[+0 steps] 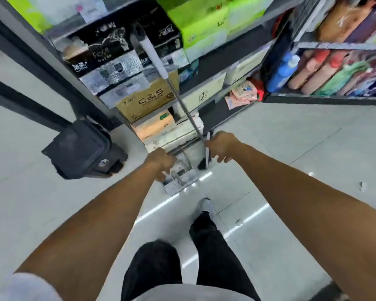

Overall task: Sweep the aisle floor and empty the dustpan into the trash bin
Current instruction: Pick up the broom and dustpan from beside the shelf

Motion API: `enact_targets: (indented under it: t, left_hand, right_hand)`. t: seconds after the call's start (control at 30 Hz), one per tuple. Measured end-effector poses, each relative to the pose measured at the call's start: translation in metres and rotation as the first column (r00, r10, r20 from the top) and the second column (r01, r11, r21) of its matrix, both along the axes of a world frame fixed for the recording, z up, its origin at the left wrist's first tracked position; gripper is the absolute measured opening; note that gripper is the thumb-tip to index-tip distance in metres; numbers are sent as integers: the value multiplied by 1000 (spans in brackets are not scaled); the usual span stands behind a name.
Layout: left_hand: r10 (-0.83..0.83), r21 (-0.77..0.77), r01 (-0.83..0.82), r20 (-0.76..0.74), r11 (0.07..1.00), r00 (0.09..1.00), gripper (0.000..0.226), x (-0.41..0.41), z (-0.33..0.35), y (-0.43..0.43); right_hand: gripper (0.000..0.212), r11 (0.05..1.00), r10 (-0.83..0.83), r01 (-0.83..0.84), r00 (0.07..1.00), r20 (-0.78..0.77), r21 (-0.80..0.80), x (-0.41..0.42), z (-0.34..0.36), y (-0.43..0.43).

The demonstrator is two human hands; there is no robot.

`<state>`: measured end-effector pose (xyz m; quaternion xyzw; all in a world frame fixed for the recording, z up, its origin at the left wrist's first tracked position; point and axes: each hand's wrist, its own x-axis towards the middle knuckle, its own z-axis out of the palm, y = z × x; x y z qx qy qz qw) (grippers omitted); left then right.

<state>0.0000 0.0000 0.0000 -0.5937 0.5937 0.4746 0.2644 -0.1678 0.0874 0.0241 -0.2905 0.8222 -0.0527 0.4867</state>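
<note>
head view, looking down an aisle. both bare arms stretched forward over the pale tiled floor (302, 153).

left hand (161, 162): fingers curled down at the top of the grey-white dustpan (178, 179); looks like a grip on its upper part, but blur hides the exact contact. dustpan stands on the floor at the foot of the shelf unit (226, 59), directly below and just beyond the left hand.

right hand (220, 146): closed around a thin handle (207, 148) that runs down toward a dark piece on the floor beside the dustpan; cannot tell what that piece is. a long silver pole with a white upper section (154, 59) leans up from beside the right hand against the shelf goods.

black trash bin (83, 148): on the floor at the left end of the shelf unit, well left of the left hand, apart from the dustpan.

shelves hold boxes, one marked "c&s" (148, 103), green packs above. second shelf bay at far right with bottles and packets.

below: black trousers, one grey shoe (205, 206) forward on the tiles, just behind the dustpan.
</note>
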Motion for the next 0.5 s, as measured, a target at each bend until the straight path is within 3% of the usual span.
enact_targets:
  t: [0.07, 0.13, 0.23, 0.33, 0.43, 0.5]
  left_hand:
    - [52, -41, -51, 20, 998, 998, 26, -9, -11, -14]
    - [65, -49, -63, 30, 997, 997, 24, -15, -21, -20]
    - [76, 108, -86, 88, 990, 993, 24, -19, -58, -25]
    - [260, 280, -280, 107, 918, 960, 21, -14, -85, -25]
    - [363, 299, -367, 72, 881, 929, 33, -11, -107, -23]
    - [450, 349, -449, 85, 822, 889, 25, -10, -120, -22]
  right_hand:
    - [33, 976, -216, 212, 955, 202, 41, -9, -12, -23]
    - [33, 943, -328, 325, 879, 345, 70, -15, -21, -43]
    - [34, 860, -471, 505, 729, 497, 74, -22, -43, -82]
    - [43, 721, -564, 683, 478, 673, 119, -25, -55, -122]
    - [53, 583, -586, 786, 233, 776, 205, -26, -60, -159]
    - [58, 476, -579, 832, 52, 814, 285, -29, -63, -180]
